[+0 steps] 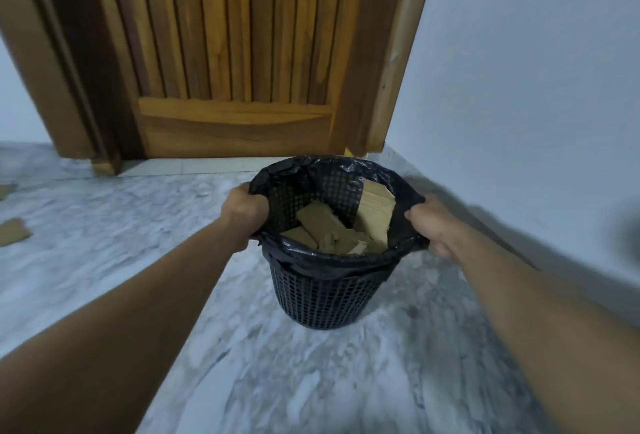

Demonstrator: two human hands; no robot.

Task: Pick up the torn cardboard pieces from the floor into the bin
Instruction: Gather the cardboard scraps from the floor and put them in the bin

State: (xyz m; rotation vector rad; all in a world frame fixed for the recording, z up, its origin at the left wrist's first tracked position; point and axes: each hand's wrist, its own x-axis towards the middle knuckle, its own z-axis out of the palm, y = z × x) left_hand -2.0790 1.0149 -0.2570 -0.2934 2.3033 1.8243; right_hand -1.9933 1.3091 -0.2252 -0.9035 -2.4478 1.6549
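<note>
A black mesh bin point(322, 298) lined with a black plastic bag point(311, 258) stands on the marble floor in front of a wooden door. Several torn cardboard pieces point(325, 225) lie inside it, one tall piece point(375, 212) leaning against the right wall. My left hand point(244, 213) grips the bin's left rim and bag edge. My right hand point(431, 225) grips the right rim. Two more cardboard pieces lie on the floor at the far left, one point(12, 231) nearer and one point(5, 190) at the frame's edge.
The wooden door point(235, 52) and its frame fill the background right behind the bin. A pale wall point(519, 87) runs along the right side, close to the bin. Grey marble floor point(121, 225) stretches to the left and toward me.
</note>
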